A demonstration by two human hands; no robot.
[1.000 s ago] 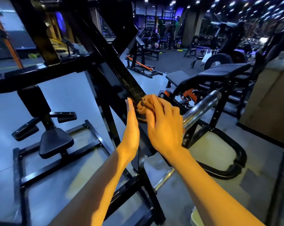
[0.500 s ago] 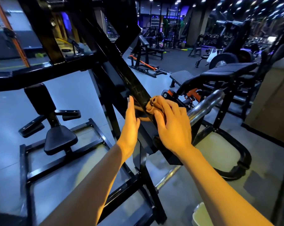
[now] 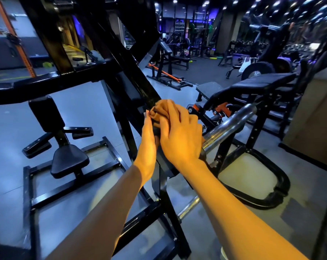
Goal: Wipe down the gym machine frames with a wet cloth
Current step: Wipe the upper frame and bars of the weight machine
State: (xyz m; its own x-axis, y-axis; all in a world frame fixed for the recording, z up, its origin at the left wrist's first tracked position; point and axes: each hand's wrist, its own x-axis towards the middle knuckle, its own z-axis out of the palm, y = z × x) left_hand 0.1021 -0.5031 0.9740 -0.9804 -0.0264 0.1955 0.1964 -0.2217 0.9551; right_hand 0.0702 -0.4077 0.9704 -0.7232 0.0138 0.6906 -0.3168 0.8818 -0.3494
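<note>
At the left stood a black seat (image 3: 69,162). The left hand (image 3: 148,145), fingers straight, lay flat against the left side of the slanted frame (image 3: 140,85). The right hand (image 3: 179,136) pressed the bunched cloth (image 3: 157,109) onto the frame, fingers curled over it, near a chrome bar (image 3: 228,124) to its right.

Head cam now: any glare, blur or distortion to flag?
Head view: dim gym, warm light on the right hand and cloth; glare streak on the chrome bar; ceiling lights smear at top right; wide-angle bending at the edges; black frame loses detail in shadow.
</note>
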